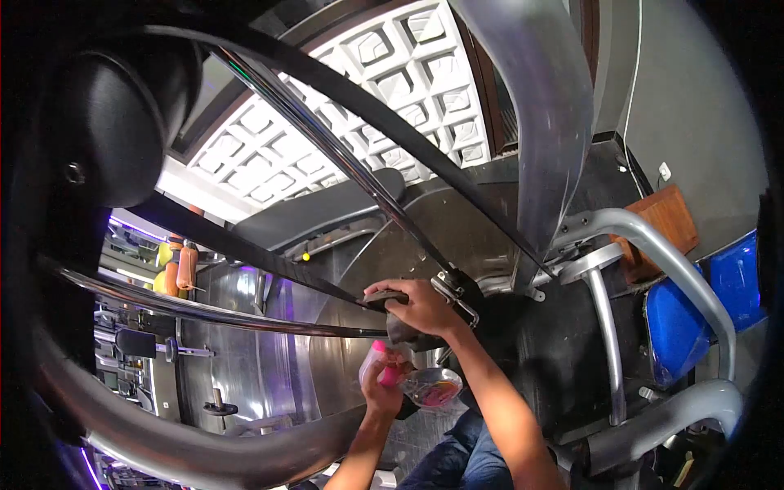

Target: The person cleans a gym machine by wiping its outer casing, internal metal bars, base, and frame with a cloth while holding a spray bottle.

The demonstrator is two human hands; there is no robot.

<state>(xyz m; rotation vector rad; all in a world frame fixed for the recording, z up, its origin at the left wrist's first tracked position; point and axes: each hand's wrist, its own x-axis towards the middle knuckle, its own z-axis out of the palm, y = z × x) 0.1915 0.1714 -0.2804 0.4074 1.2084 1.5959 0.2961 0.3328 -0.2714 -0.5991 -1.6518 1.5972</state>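
Near the centre, my left hand (pixel 384 394) is closed around a pink bottle (pixel 391 372). Just above it, my right hand (pixel 426 307) is bent over a dark block (pixel 402 328) on the gym machine, its fingers curled on something dark that I cannot make out. A black belt (pixel 269 263) and a chrome rod (pixel 237 314) run to this block from the left. Another chrome rod (pixel 351 167) comes down from above. Below the block, beside the bottle, is a clear round dish (pixel 433 389) with something pink in it.
Thick grey frame tubes curve along the bottom (pixel 229 453) and top right (pixel 555 106). A silver bent tube (pixel 674 253) stands at the right, by a blue seat (pixel 676 331) and a wooden board (pixel 661 224). Orange punching bags (pixel 187 267) hang at the left.
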